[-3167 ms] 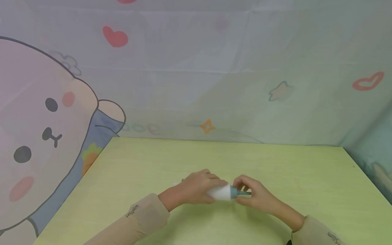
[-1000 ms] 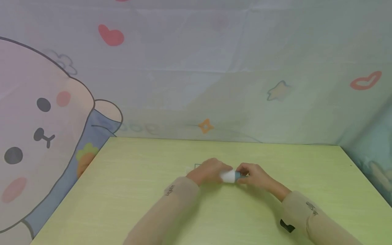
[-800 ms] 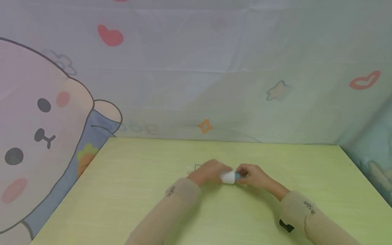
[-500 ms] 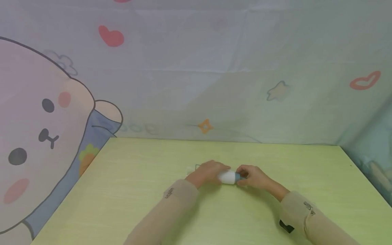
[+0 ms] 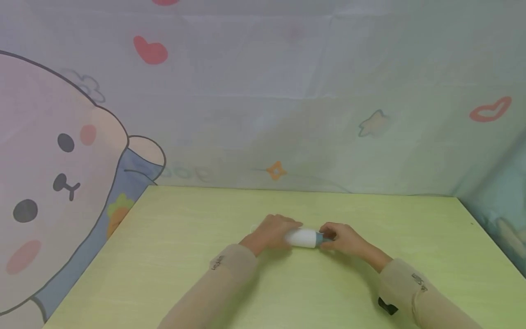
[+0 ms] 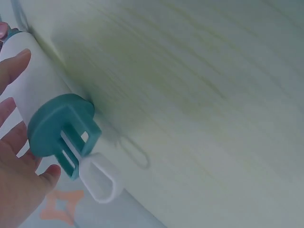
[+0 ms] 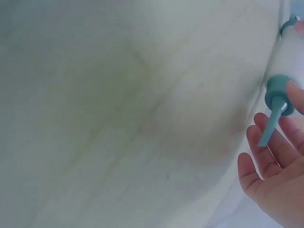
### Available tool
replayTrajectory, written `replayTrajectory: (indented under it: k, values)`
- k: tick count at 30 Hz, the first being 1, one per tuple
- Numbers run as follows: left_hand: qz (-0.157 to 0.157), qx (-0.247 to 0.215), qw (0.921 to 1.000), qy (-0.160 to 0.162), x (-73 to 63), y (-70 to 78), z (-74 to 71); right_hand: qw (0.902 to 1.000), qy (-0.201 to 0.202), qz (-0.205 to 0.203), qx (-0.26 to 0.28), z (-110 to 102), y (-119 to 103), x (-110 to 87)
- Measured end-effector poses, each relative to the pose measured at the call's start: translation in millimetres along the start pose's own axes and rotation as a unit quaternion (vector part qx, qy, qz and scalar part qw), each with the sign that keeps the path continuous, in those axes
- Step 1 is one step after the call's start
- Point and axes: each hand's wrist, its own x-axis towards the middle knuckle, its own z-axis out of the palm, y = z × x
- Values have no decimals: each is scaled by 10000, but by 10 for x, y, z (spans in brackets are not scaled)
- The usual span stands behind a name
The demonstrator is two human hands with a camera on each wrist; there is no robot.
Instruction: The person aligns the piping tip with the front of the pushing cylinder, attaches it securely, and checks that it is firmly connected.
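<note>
Both hands hold a large white plastic syringe point(image 5: 302, 238) with teal ends, lying sideways low over the table. My left hand point(image 5: 273, 233) grips the white barrel from above, fingers on one side and thumb on the other. In the left wrist view its teal end cap point(image 6: 54, 126) has two finger loops, with a white plunger ring point(image 6: 117, 184) close to them. My right hand point(image 5: 345, 240) pinches the teal collar at the opposite end. The right wrist view shows the thin teal nozzle point(image 7: 270, 127) pointing past its loosely bent fingers.
A pale green table point(image 5: 164, 269) spreads around the hands. Behind its far edge hangs a printed cloth backdrop point(image 5: 246, 64) with a cartoon bear at left. A small black piece point(image 5: 387, 306) shows at the right sleeve.
Since the oldest frame, both hands and the syringe have shifted farther away across the table. In the last second my left hand has moved left, leaving more white barrel in view.
</note>
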Motion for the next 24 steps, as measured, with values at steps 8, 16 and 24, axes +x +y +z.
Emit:
replayTrajectory:
  k: [8, 16, 24]
  values:
    - [-98, -281, 9995, 114, -194, -155, -71, 9999, 119, 21, 117, -218, 67, -147]
    - [-333, -307, 9988, -186, -292, -249, -83, 9994, 346, 67, -22, -382, 160, -286]
    - [-361, -370, 9984, -239, -310, -245, -119, 9986, 380, 347, 126, -414, 237, -323]
